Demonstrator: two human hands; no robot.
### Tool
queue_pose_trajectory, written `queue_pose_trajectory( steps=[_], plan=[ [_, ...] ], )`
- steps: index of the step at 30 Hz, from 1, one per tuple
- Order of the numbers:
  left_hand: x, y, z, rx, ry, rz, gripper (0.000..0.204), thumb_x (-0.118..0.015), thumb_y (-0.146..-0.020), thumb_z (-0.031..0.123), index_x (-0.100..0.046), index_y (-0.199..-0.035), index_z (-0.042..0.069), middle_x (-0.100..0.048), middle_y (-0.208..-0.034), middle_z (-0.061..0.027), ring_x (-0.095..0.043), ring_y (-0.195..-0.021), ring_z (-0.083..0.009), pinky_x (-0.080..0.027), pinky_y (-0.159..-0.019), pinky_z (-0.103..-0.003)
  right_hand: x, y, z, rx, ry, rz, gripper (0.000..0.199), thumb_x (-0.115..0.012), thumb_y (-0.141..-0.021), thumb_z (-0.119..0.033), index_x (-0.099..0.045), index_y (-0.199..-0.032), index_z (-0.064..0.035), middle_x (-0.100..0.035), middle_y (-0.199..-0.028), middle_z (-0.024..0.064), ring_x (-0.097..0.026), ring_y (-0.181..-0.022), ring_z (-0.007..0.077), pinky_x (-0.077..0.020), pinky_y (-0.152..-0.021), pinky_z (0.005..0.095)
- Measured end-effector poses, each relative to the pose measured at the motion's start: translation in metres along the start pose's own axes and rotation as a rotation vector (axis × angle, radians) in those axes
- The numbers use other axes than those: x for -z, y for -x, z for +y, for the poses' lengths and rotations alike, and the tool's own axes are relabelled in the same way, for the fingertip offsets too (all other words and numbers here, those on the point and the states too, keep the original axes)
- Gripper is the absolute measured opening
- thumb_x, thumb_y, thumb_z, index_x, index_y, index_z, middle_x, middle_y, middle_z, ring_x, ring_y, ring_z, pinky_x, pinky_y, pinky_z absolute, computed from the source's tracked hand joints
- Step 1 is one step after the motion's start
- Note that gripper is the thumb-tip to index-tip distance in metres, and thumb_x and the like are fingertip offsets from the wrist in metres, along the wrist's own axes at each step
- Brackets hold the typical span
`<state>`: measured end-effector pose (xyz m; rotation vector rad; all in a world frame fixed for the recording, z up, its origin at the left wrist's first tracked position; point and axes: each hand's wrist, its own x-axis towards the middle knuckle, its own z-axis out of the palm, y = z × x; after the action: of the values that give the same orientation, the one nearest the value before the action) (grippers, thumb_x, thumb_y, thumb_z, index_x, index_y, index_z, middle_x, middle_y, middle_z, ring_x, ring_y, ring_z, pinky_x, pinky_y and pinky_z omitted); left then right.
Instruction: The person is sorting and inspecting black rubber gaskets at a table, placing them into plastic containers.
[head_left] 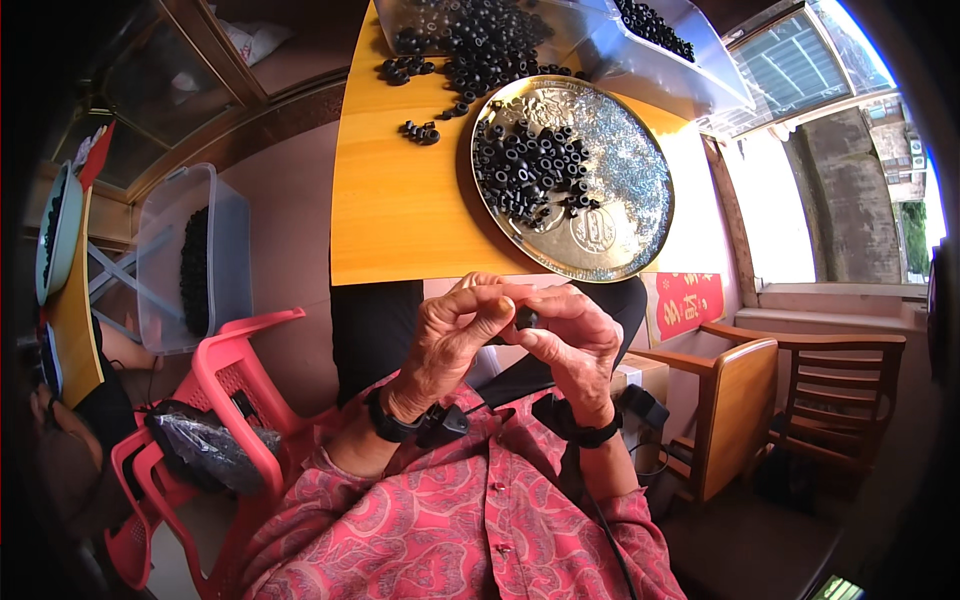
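- The part (526,317), small and black, sits at the fingertips between the two hands, above the lap and just off the near edge of the bench (400,220).
- The right hand (575,340) has its grip pinched on the part – thumb below, fingers above.
- The left hand (450,335) has its grip pinched closed right at the part; whether it holds the part itself or a smaller piece, I cannot tell.
- The part is probably light and fairly tough, perhaps rubbery; stiffness cannot be told. Its smallness makes it easy to drop, so the outer wall, between thumb and fingertip, seems the best hold.
- Beyond the hands, the round tray (652,150) carries a heap of black rings (530,170) on its left half. Its raised rim stands in the way of a low reach, and its near edge comes close to the bench edge.
- The bench has bare room left of the tray, short of the loose pile (490,50) at the far end.
- A clear bin (690,85) with more black pieces stands behind the tray, its wall bounding the far right.
- A red chair (240,380) stands at the left and a wooden chair (745,420) at the right – both apart from the hands.
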<state>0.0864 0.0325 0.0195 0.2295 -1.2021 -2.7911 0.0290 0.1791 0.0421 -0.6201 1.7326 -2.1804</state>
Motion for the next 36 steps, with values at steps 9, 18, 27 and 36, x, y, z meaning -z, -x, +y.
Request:
queue_pose_trajectory(
  steps=[9,18,27,36],
  plan=[
    [0.007,-0.003,0.019,0.195,-0.110,-0.118,0.036,-0.066,-0.092,0.016,-0.060,-0.123,-0.001,-0.067,-0.088,-0.0025,-0.056,-0.062,-0.0048,-0.045,-0.054,-0.019,0.008,-0.003,0.008,0.192,0.306,-0.086,0.031,-0.082,-0.071,-0.005,-0.067,-0.098,0.0019,-0.069,-0.091,0.0109,-0.065,-0.082,0.0156,-0.0517,-0.076,0.0279],
    [-0.001,0.002,0.019,0.160,-0.142,-0.091,0.027,-0.061,-0.094,0.008,-0.059,-0.120,-0.003,-0.067,-0.096,-0.0042,-0.059,-0.068,-0.0057,-0.051,-0.059,-0.021,0.004,0.001,0.008,0.140,0.284,-0.055,0.033,-0.083,-0.071,-0.004,-0.067,-0.099,0.0013,-0.069,-0.093,0.0105,-0.066,-0.079,0.0147,-0.0518,-0.073,0.0260],
    [0.000,0.002,0.016,0.170,-0.145,-0.059,0.028,-0.062,-0.093,0.006,-0.059,-0.120,-0.003,-0.067,-0.093,-0.0046,-0.059,-0.069,-0.0067,-0.052,-0.060,-0.022,0.007,0.000,0.005,0.080,0.291,-0.100,0.034,-0.081,-0.072,-0.003,-0.066,-0.102,0.0008,-0.068,-0.096,0.0082,-0.065,-0.078,0.0113,-0.0519,-0.068,0.0236],
    [0.019,-0.006,0.010,0.183,-0.138,-0.215,0.046,-0.071,-0.087,0.014,-0.056,-0.128,-0.001,-0.063,-0.102,-0.0056,-0.059,-0.082,-0.0076,-0.052,-0.073,-0.022,0.006,0.001,0.006,-0.008,0.062,-0.064,0.034,-0.075,-0.075,0.007,-0.065,-0.108,0.0034,-0.065,-0.102,0.0079,-0.063,-0.089,0.0127,-0.0515,-0.075,0.0252]
  ],
)
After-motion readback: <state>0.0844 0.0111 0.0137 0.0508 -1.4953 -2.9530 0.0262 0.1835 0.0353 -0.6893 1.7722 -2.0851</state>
